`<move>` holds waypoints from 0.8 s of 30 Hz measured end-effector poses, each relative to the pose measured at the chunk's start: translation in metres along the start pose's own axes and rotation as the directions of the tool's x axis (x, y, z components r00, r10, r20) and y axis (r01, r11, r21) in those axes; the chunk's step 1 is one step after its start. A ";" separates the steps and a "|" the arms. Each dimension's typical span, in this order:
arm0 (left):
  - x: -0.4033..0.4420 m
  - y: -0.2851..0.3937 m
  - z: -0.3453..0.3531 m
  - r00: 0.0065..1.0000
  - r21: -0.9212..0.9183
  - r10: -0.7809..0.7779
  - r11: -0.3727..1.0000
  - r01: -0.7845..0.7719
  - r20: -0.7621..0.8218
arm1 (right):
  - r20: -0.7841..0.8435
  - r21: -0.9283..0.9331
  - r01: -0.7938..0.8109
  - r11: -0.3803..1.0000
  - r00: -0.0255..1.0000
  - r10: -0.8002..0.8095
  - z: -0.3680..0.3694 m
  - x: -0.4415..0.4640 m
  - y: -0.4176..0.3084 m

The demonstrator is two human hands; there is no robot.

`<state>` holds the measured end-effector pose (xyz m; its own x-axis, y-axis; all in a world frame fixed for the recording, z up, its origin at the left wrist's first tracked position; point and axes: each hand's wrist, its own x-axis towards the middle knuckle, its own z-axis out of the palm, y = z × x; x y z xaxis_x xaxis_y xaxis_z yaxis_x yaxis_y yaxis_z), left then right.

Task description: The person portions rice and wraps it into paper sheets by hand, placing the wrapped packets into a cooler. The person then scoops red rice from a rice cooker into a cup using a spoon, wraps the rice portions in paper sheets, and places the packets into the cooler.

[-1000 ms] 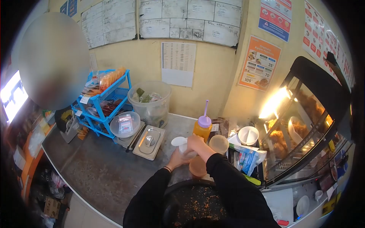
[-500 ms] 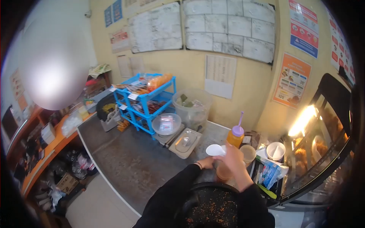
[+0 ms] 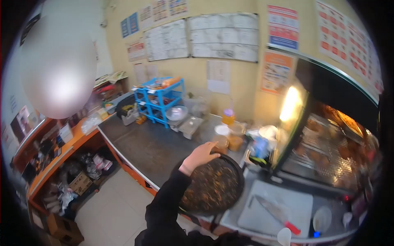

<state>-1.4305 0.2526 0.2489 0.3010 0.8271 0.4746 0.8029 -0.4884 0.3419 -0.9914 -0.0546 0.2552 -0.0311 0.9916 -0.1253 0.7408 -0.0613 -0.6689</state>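
My left hand (image 3: 200,158) reaches over the far rim of a large round black pan (image 3: 242,184), its fingers stretched out. Dark, crumbly food with orange-brown bits covers the pan's bottom. Whether the fingertips touch the rim I cannot tell. Just beyond them stand a brown-filled plastic cup (image 3: 221,145), a white lid or small bowl (image 3: 222,130) at its top, and another tub of brown contents (image 3: 235,142). My right hand is out of view. A small white scoop or cup (image 3: 284,236) shows at the bottom edge; what supports it is hidden.
Right of the pan, a red-handled knife (image 3: 271,209) lies on a white cutting board (image 3: 256,221). A lit glass food warmer (image 3: 324,147) stands behind it. Blue tiered racks (image 3: 158,102), a lidded metal container (image 3: 191,126) and a purple-topped yellow bottle (image 3: 228,117) stand farther back.
The view has swung right and down, bringing the cutting board and knife in. My left hand has left the white scoop and moved over the pan. My right hand has gone out of view.
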 end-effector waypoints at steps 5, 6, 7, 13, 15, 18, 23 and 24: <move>-0.088 0.235 0.071 0.808 -0.747 0.406 0.661 0.062 0.427 | -0.305 0.442 -0.219 0.870 0.875 0.376 0.016 -0.150 0.149; -0.097 0.283 0.089 0.667 -0.807 0.529 0.560 0.189 0.524 | -0.295 0.482 -0.231 0.845 0.865 0.405 -0.002 -0.168 0.126; -0.110 0.326 0.121 0.571 -0.836 0.612 0.371 0.403 0.547 | -0.357 0.513 -0.181 0.839 0.844 0.401 -0.012 -0.184 0.125; -0.121 0.535 0.248 0.027 -0.865 0.878 0.465 0.188 0.478 | -0.502 0.782 0.001 0.623 0.592 0.630 -0.064 -0.267 0.207; -0.109 0.586 0.291 -0.019 -0.864 0.879 0.472 0.176 0.476 | -0.469 0.785 -0.131 0.605 0.513 0.719 -0.075 -0.286 0.257; -0.089 0.658 0.358 0.024 -0.869 0.892 0.433 0.242 0.451 | -0.428 0.816 -0.206 0.540 0.413 0.804 -0.093 -0.298 0.330; -0.077 0.765 0.500 0.373 -0.492 0.556 0.075 0.868 0.743 | -0.480 0.777 -0.300 0.553 0.286 0.829 -0.172 -0.298 0.430; -0.063 0.770 0.527 0.259 -0.263 0.519 -0.067 0.962 0.814 | -0.506 0.763 -0.303 0.571 0.270 0.819 -0.205 -0.288 0.442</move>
<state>-0.5601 -0.0290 0.0544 0.9140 0.1872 -0.3600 0.1002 0.7557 0.6472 -0.5178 -0.3441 0.1460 0.9378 0.2752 -0.2115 -0.0797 -0.4223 -0.9029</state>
